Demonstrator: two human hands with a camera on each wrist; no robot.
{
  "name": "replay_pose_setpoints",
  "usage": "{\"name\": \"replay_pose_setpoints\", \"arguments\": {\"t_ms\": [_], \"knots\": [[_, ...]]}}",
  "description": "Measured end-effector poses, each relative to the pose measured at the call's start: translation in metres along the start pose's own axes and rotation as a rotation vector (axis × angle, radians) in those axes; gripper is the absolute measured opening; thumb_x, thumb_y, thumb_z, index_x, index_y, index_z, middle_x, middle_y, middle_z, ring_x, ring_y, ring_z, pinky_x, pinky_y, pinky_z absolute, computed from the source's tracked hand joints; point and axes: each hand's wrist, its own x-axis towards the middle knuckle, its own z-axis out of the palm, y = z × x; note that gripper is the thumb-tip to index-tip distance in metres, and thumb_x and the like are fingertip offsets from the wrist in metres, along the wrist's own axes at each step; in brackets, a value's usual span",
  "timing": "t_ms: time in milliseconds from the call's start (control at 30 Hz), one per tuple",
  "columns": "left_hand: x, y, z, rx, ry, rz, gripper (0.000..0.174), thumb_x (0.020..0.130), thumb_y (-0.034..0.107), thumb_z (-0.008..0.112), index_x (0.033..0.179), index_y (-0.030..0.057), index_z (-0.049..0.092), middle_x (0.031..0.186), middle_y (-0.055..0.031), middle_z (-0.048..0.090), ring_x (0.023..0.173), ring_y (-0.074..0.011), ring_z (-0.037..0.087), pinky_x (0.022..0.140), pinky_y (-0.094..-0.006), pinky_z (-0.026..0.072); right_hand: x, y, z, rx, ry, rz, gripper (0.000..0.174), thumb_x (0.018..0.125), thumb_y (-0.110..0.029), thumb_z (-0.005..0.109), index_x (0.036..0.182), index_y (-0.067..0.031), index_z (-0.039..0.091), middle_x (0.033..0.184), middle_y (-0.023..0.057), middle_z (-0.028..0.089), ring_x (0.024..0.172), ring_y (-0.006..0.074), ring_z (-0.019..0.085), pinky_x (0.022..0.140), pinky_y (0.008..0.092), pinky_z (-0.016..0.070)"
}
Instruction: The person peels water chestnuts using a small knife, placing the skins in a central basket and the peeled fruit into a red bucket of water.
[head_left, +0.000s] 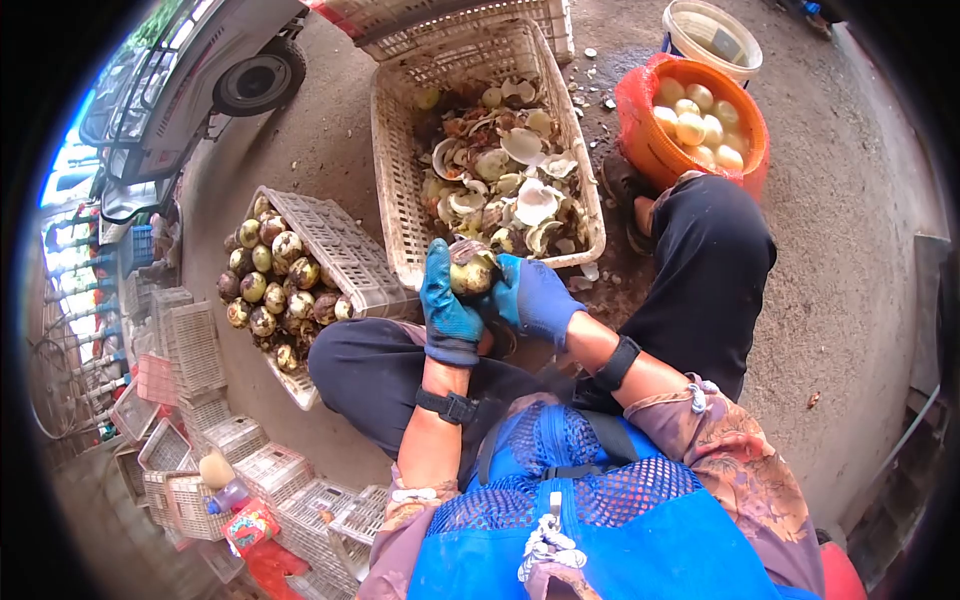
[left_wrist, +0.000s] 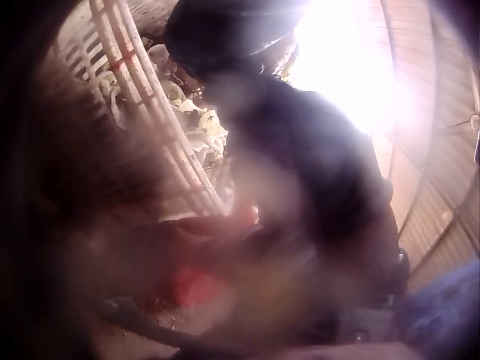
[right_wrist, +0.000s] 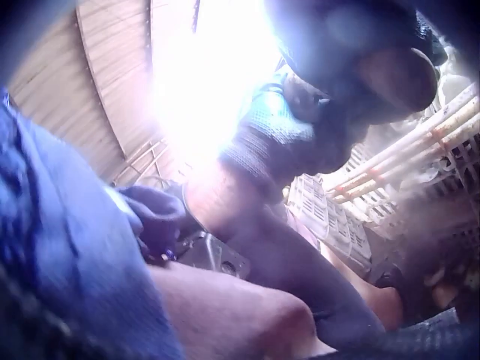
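Note:
Both hands wear blue gloves and meet over the near edge of a large crate (head_left: 390,215) of peels and shells. The left hand (head_left: 450,315) grips a round green-and-brown vegetable (head_left: 471,272) from its left side. Against its right side lies the right hand (head_left: 535,298), fingers curled round it; a brown flap of skin shows on top. In the right wrist view the gloved left hand (right_wrist: 274,131) is beside the dark round vegetable (right_wrist: 397,79). The left wrist view is blurred, with a dark glove at the top.
A tilted crate (head_left: 335,240) of unpeeled round vegetables lies at the left. An orange basket (head_left: 757,135) holds peeled pale ones, with a white bucket (head_left: 700,30) behind it. Stacked crates (head_left: 195,350) stand at the lower left, and a vehicle wheel (head_left: 258,80) at the upper left.

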Motion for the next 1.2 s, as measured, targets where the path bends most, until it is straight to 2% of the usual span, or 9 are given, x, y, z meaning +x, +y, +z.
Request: {"name": "replay_pose_setpoints", "arguments": {"t_ms": [167,300,433,533,667,833,933,1100,1200], "knots": [[0.002,-0.002,0.0,-0.023,0.011,-0.092,0.043,0.094,0.044,0.059,0.113,0.0066,0.063,0.104,-0.008,0.068,0.092,-0.024,0.066,0.084,-0.0385,0.0551,0.002,0.005,-0.011,0.12,-0.133,0.049,0.029,0.082,-0.021,0.06,0.101,-0.0007,0.066,0.097,0.0271,0.065,0.096,0.0431,0.063,0.082,0.0478,0.0505],[0.007,-0.005,-0.006,-0.068,0.02,-0.158,0.045,0.093,0.046,0.059,0.114,0.0065,0.063,0.104,-0.0085,0.068,0.093,-0.0244,0.066,0.084,-0.039,0.055,0.008,0.012,-0.022,0.227,-0.297,-0.011,0.028,0.077,-0.023,0.067,0.097,-0.0026,0.066,0.086,0.0237,0.067,0.084,0.0378,0.068,0.072,0.0435,0.0519],[0.006,-0.003,-0.003,-0.064,0.001,-0.195,0.045,0.093,0.046,0.059,0.115,0.0068,0.063,0.105,-0.0089,0.068,0.093,-0.0245,0.066,0.083,-0.0397,0.0557,-0.005,-0.01,-0.032,-0.386,-0.098,-0.023,0.028,0.083,-0.023,0.06,0.103,-0.0035,0.064,0.096,0.0233,0.067,0.092,0.042,0.064,0.079,0.047,0.0521],[0.003,-0.006,0.002,0.016,0.009,-0.1,0.046,0.092,0.047,0.061,0.114,0.0065,0.062,0.104,-0.0087,0.068,0.092,-0.0238,0.066,0.081,-0.0384,0.0562,-0.001,-0.01,-0.022,-0.239,-0.046,0.042,0.026,0.085,-0.017,0.055,0.106,-0.0046,0.062,0.097,0.0238,0.067,0.093,0.0425,0.064,0.081,0.0477,0.0516],[0.004,-0.004,0.008,0.025,0.058,-0.059,0.047,0.091,0.047,0.063,0.114,0.0068,0.061,0.103,-0.0078,0.067,0.09,-0.0222,0.067,0.08,-0.0359,0.0567,0.009,0.012,-0.002,0.076,0.069,-0.027,0.026,0.08,-0.021,0.062,0.1,-0.0052,0.067,0.084,0.0221,0.069,0.076,0.039,0.067,0.066,0.0457,0.0537],[0.008,0.002,-0.007,-0.172,0.011,-0.204,0.045,0.089,0.049,0.064,0.114,0.0121,0.061,0.106,-0.0071,0.067,0.094,-0.0228,0.066,0.075,-0.0394,0.0578,0.013,0.014,-0.03,0.704,-0.292,0.217,0.028,0.085,-0.016,0.059,0.107,-0.0011,0.065,0.087,0.0166,0.07,0.081,0.0295,0.068,0.076,0.0392,0.0531],[0.004,0.006,-0.003,-0.144,-0.007,-0.223,0.045,0.089,0.051,0.064,0.113,0.0126,0.061,0.104,-0.0073,0.067,0.093,-0.024,0.066,0.07,-0.0395,0.0583,0.005,-0.006,-0.048,0.582,-0.243,0.141,0.028,0.085,-0.013,0.056,0.109,0.0,0.063,0.087,0.0118,0.07,0.077,0.0258,0.067,0.073,0.0375,0.0539],[0.001,0.015,-0.002,-0.167,-0.118,-0.296,0.047,0.088,0.053,0.063,0.112,0.0121,0.061,0.102,-0.0083,0.067,0.087,-0.0252,0.067,0.063,-0.0387,0.0583,0.007,0.012,-0.033,-0.131,0.116,0.063,0.027,0.082,-0.02,0.055,0.1,-0.0018,0.066,0.09,0.0247,0.068,0.084,0.0407,0.066,0.075,0.0452,0.0522],[0.005,0.011,-0.006,-0.221,-0.02,-0.272,0.048,0.088,0.054,0.064,0.111,0.0126,0.061,0.098,-0.0086,0.068,0.081,-0.0252,0.068,0.056,-0.0362,0.0573,0.001,0.014,-0.036,0.009,0.06,-0.023,0.023,0.081,-0.02,0.056,0.095,-0.0042,0.065,0.08,0.0241,0.065,0.074,0.0366,0.066,0.068,0.044,0.051]]}}
